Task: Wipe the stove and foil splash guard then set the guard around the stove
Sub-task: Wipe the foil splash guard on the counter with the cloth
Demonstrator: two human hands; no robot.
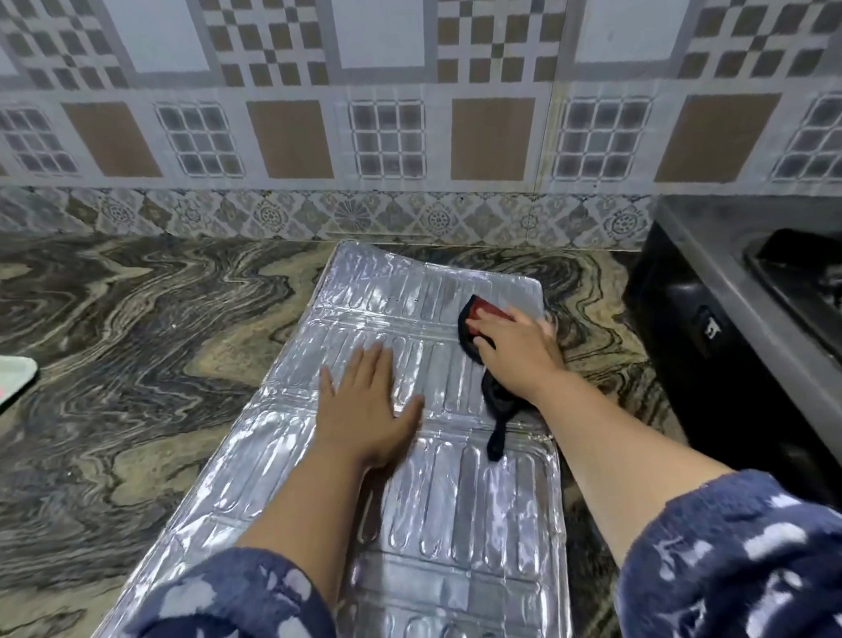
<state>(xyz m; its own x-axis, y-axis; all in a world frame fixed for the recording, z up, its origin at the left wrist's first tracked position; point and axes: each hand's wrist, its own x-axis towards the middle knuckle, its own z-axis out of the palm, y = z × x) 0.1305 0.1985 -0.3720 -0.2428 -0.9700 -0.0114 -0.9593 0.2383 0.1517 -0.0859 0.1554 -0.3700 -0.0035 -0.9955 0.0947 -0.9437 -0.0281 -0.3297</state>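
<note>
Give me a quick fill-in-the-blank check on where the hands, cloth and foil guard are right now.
1. The foil splash guard lies ____ on the countertop, not standing around the stove.
2. The ____ hand presses the dark cloth onto the foil.
3. The left hand rests on the guard with its palm facing ____.
4. The stove sits to the guard's ____.

Missing words: flat; right; down; right
</note>
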